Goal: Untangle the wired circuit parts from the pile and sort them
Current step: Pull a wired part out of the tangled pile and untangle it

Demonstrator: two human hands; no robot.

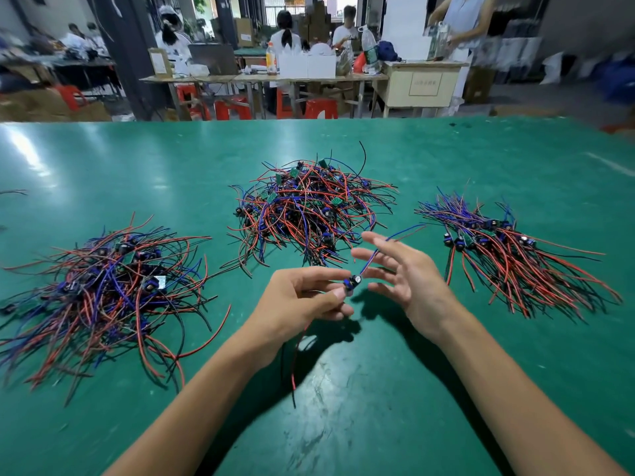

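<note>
My left hand (302, 297) pinches one small wired circuit part (353, 282) above the green table (378, 389). Its blue wires run up to the right across the fingers of my right hand (405, 269), which is spread with straight fingers. Red and black wires hang down from under my left hand. A tangled pile (309, 207) of red, blue and black wired parts lies straight ahead. A second tangled pile (110, 286) lies at the left. At the right, a sorted bunch (508, 249) lies with its wires roughly aligned.
Beyond the table's far edge stand other workbenches, red stools, cardboard boxes and several people at work. A stray wire (13, 192) lies at the table's left edge.
</note>
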